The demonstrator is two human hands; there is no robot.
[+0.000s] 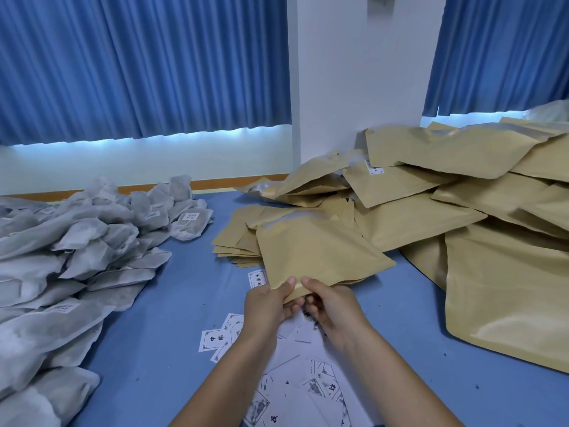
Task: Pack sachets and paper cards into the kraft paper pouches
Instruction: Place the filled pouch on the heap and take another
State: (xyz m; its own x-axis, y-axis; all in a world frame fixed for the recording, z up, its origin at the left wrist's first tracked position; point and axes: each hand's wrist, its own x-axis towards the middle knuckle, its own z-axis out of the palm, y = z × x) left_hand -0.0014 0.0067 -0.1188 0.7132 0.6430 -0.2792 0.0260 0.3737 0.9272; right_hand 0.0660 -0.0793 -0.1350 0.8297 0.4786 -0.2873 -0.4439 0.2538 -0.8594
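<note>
I hold one flat kraft paper pouch [320,254] by its near corner, raised a little over the blue table [172,328]. My left hand [271,303] pinches that corner with the thumb on top. My right hand [326,302] pinches the same corner just beside it, its fingers curled under the edge. A stack of flat pouches [237,245] lies behind the held one. White paper cards [215,339] with black print lie scattered under my wrists. Grey-white sachets [77,257] are heaped on the left.
A big heap of filled kraft pouches [492,211] covers the right side and back of the table up to the white wall. More cards [320,386] lie near the front edge. Blue curtains hang behind the table.
</note>
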